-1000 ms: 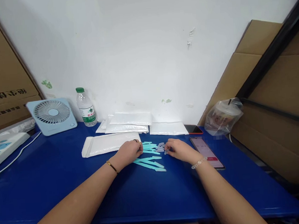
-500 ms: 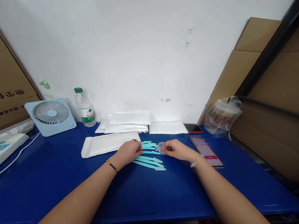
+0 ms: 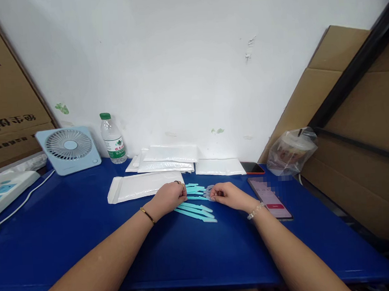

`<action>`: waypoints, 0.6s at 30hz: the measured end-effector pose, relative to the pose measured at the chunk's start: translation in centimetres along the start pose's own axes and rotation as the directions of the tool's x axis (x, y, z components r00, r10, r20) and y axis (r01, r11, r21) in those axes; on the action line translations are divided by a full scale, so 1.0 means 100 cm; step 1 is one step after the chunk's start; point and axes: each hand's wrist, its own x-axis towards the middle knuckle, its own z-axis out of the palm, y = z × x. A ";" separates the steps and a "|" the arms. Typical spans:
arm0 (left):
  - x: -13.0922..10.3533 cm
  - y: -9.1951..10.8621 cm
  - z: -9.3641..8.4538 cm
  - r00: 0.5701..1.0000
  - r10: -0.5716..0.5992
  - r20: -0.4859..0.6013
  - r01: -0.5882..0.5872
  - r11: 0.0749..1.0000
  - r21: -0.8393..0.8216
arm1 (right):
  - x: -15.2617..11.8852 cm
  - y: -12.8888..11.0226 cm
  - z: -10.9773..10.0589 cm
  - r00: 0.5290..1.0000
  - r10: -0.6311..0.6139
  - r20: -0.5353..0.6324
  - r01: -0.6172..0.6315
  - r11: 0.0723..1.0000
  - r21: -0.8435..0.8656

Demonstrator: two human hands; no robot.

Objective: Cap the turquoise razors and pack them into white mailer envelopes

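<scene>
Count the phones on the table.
2: a lit phone by the right hand, and a dark, orange-edged phone behind it, beside the white packets. The packets could hide more.

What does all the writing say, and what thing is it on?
"农夫" in red and "饮用" in green, on the label of the bottle; the rest of it is too small.
Large characters on the left cardboard box: not clear enough to read surely.
Lit phone: too blurred.
Bagged cup: print too blurred.
</scene>
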 end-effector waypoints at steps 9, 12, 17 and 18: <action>-0.002 0.001 0.000 0.999 0.030 0.016 -0.030 1.000 -0.008 | -0.001 -0.013 0.005 0.998 -0.066 -0.011 0.066 0.997 -0.050; -0.002 -0.001 0.000 0.999 0.033 0.009 -0.034 0.999 0.011 | -0.002 -0.010 0.004 0.999 -0.052 0.006 0.052 0.998 -0.048; -0.002 -0.004 -0.004 1.000 0.007 0.027 -0.009 0.999 0.037 | -0.005 -0.002 0.001 1.000 -0.001 0.006 0.002 0.995 -0.097; -0.002 -0.005 -0.004 1.000 0.007 0.029 -0.008 0.999 0.037 | -0.005 -0.001 0.000 1.000 0.011 -0.010 -0.012 0.994 -0.106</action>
